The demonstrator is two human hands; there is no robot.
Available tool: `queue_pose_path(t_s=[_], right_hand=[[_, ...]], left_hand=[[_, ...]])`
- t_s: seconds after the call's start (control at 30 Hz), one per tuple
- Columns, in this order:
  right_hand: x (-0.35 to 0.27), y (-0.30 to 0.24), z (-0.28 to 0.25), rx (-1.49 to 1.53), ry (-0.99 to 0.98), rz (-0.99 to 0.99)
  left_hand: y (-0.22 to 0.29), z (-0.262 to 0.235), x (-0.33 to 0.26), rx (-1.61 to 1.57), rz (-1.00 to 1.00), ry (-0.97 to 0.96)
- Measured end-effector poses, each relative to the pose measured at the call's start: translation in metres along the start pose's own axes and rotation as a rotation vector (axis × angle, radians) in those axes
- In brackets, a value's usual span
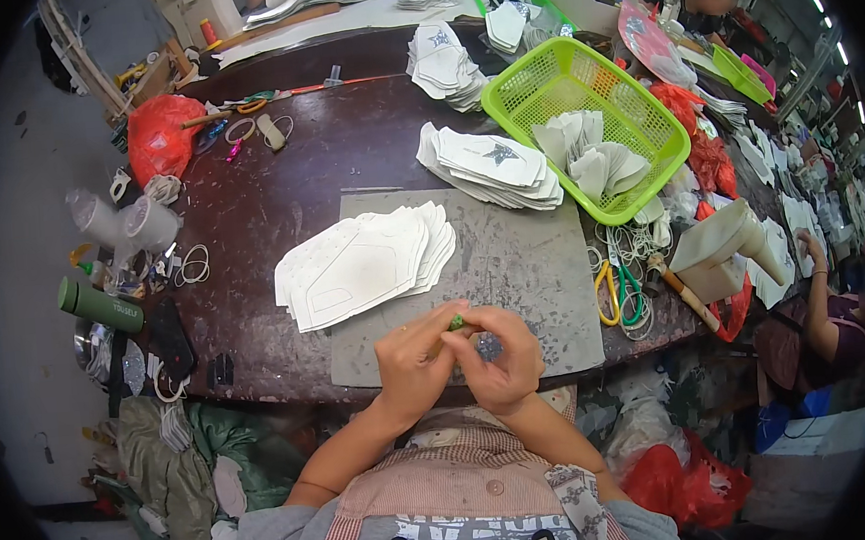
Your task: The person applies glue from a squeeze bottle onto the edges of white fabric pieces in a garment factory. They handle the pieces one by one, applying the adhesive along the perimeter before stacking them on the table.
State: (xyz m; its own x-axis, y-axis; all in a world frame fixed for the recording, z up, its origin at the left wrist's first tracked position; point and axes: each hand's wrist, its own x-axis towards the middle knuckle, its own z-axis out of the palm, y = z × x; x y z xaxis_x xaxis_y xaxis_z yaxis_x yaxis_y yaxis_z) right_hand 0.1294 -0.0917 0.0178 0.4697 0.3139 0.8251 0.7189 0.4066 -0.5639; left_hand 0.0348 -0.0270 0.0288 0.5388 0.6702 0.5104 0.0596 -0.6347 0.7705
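Just above the near edge of the table, my left hand [411, 364] and my right hand [502, 358] meet at the fingertips. Pinched between them is a small green object [457, 321], too small and too covered by fingers for its kind to be told. Beneath the hands lies a grey cutting board [492, 266]. A fanned stack of white cut pieces [362, 265] with drawn outlines rests on it, beyond my left hand. Farther right, overlapping the board's back corner, sits another white stack [490, 166] with a dark star print on top.
A lime green plastic basket [630, 76] holds curled white pieces at the back right. Yellow-handled scissors [607, 293], green-handled scissors [631, 296] and a mallet [690, 292] lie right of the board. Along the left stand a green bottle [101, 304], a phone [171, 338] and a red bag [158, 139].
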Motion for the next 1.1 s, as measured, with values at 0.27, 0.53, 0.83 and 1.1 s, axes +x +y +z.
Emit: queue_pose_path(t_s=[0.27, 0.53, 0.83, 1.1], right_hand=[[0.02, -0.003, -0.007, -0.191, -0.141, -0.135], [0.034, -0.008, -0.009, -0.109, -0.277, -0.027], [0.02, -0.019, -0.008, -0.25, -0.272, 0.088], [0.011, -0.026, 0.004, -0.286, -0.221, 0.1]], left_hand=[[0.0, 0.001, 0.001, 0.02, 0.015, 0.021], [-0.005, -0.004, -0.001, -0.01, 0.006, -0.002], [-0.007, -0.006, -0.006, -0.043, 0.053, 0.087], [-0.014, -0.005, -0.01, -0.043, 0.079, 0.115]])
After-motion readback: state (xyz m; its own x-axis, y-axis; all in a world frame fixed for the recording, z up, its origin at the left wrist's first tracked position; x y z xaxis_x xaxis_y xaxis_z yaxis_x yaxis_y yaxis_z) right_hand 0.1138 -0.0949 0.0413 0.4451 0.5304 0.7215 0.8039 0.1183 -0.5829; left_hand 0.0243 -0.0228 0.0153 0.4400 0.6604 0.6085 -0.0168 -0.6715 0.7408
